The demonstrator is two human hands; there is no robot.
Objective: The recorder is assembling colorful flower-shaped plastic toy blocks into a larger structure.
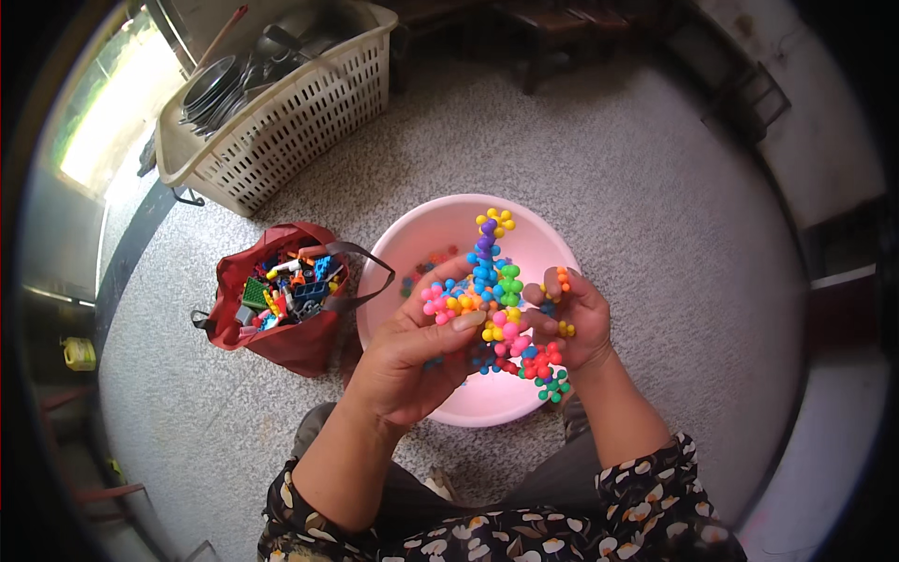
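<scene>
My left hand (407, 361) is closed round a joined cluster of knobbed toy pieces (487, 281), with its thumb pressed on the front. The cluster mixes blue, pink, yellow, orange, green and red, and a purple and yellow stalk sticks up from it. Close at its right side, my right hand (585, 323) has curled fingers with small orange and yellow knobbed pieces (563, 279) among them. Whether those fingers also touch the cluster is hard to see. Below both hands sits a round pink basin (538, 232); more knobbed pieces (433, 265) lie inside it, partly hidden by my left hand.
Left of the basin stands a red fabric bag (298, 345) full of mixed toy bricks, its dark handle reaching to the basin's rim. A large cream slatted basket (300, 117) holding dark pans is at the far left. Wooden furniture (562, 23) lines the far side.
</scene>
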